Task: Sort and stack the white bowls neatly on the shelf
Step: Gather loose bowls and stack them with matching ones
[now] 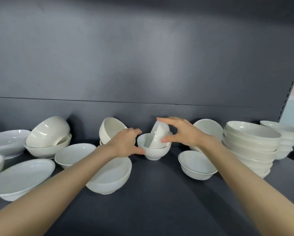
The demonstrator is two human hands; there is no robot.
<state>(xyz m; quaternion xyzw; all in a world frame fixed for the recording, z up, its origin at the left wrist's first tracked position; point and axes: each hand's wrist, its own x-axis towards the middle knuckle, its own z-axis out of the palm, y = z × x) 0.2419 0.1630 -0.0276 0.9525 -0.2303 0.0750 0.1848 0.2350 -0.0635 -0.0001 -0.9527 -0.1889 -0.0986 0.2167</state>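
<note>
While a tall stack of wide white ceramic bowls (250, 150) stands on the dark grey shelf (160, 193) just right of the right hand (182, 132), the left hand (124, 143) clasps a small white footed bowl (155, 153) between both hands. Tilted inside it, a smaller white bowl (157, 137) is pinched by the right thumb and fingers.

A shop: slotted display shelf (153, 201) crowded with white bowls (252, 143).

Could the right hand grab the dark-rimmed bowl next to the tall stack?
Probably yes, but not right now. The right hand is busy pinching a tilted small bowl and must let go first. The dark-rimmed bowl sits close below it, with nothing covering it.
</note>
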